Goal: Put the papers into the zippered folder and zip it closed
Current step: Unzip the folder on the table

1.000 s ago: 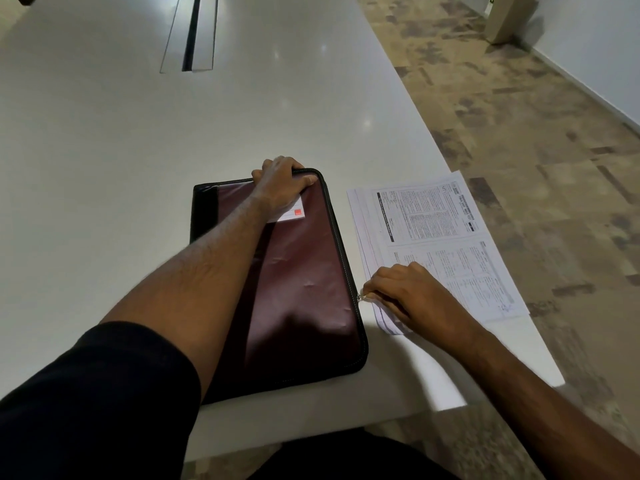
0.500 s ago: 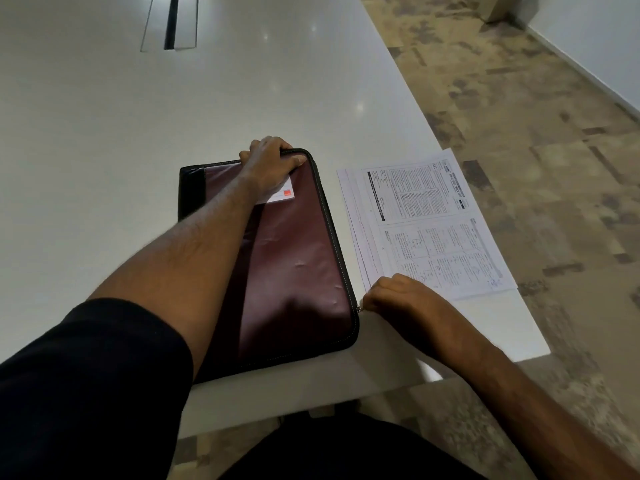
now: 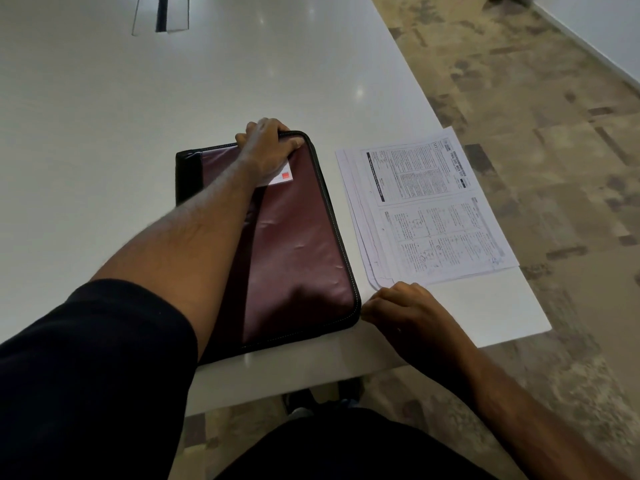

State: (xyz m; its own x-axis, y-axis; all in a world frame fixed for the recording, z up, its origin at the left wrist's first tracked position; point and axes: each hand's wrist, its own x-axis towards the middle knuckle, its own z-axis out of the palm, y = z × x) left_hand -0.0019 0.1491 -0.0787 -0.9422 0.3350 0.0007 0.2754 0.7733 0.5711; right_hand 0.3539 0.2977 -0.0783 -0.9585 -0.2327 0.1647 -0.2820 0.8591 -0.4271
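Note:
A maroon zippered folder [image 3: 294, 244] with black edging lies flat on the white table [image 3: 104, 133], cover down. My left hand [image 3: 266, 148] presses on its far edge, fingers curled over the rim and partly covering a white label. A stack of printed papers [image 3: 426, 209] lies just right of the folder. My right hand [image 3: 408, 313] sits at the folder's near right corner, fingertips pinched at the zipper track; the zipper pull itself is hidden by my fingers.
The table's right edge [image 3: 533, 299] runs close beside the papers, and its near edge lies just below the folder. A cable slot [image 3: 161, 13] is set into the table at the far end. Patterned floor lies to the right.
My right hand has slid toward me along the folder's right side, from mid-edge down to the near right corner. My left hand has stayed on the far edge.

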